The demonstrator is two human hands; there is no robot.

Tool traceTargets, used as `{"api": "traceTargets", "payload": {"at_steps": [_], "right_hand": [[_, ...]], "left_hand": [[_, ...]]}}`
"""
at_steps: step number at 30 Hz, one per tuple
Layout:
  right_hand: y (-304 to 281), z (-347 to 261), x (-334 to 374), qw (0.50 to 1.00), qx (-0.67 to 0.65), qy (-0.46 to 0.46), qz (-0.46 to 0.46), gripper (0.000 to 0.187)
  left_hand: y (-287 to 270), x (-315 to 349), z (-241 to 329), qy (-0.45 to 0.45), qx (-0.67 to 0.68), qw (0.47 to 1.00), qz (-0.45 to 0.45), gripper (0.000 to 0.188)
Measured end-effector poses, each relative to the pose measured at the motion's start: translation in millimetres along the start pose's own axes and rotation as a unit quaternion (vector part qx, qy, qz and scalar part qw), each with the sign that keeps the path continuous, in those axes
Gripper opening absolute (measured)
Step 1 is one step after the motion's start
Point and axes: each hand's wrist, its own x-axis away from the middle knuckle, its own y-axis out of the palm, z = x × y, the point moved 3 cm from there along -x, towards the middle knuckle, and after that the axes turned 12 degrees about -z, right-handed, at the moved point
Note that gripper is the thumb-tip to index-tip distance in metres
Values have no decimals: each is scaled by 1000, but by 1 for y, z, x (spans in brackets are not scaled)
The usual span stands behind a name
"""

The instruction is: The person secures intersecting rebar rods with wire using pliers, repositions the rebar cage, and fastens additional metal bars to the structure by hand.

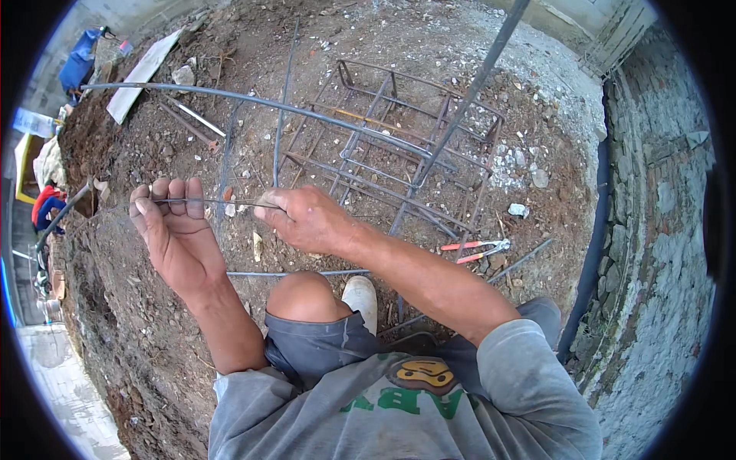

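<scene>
A thin dark wire (pixel 239 202) stretches between my two hands above the dirt. My left hand (pixel 184 245) is palm up, its thumb and fingers closed on the left part of the wire, which crosses the fingers. My right hand (pixel 308 220) pinches the other end between thumb and fingers, its back upward. Just beyond my hands lies a rusty rebar cage (pixel 368 119) of long bars and rectangular stirrups. Several loose rods rest on it or around it. End-cutting nippers (pixel 477 249) with red handles lie on the ground right of my right forearm.
One long rebar (pixel 475 84) slants up from the cage toward the top right. Another rod (pixel 207 91) arcs across from the left. A board (pixel 142 77) lies at the far left. A rough wall (pixel 659 230) and a dark pipe (pixel 594 253) border the right. Another person (pixel 49 208) is at the left edge.
</scene>
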Motion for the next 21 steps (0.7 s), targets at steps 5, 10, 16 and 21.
{"api": "traceTargets", "payload": {"at_steps": [5,10,16,21], "right_hand": [[-73,-31,105,994,74,29,73,27],[-118,-66,173,988,91,-52,112,27],[-189,-79,274,946,-82,-36,313,31],[-234,-62,355,817,-98,-30,568,37]], "left_hand": [[99,5,-1,-100,-54,982,-151,19],[205,38,-20,-174,-192,897,-358,18],[274,80,-76,-108,-293,890,-331,20],[235,174,-214,-280,-436,815,-260,43]]}}
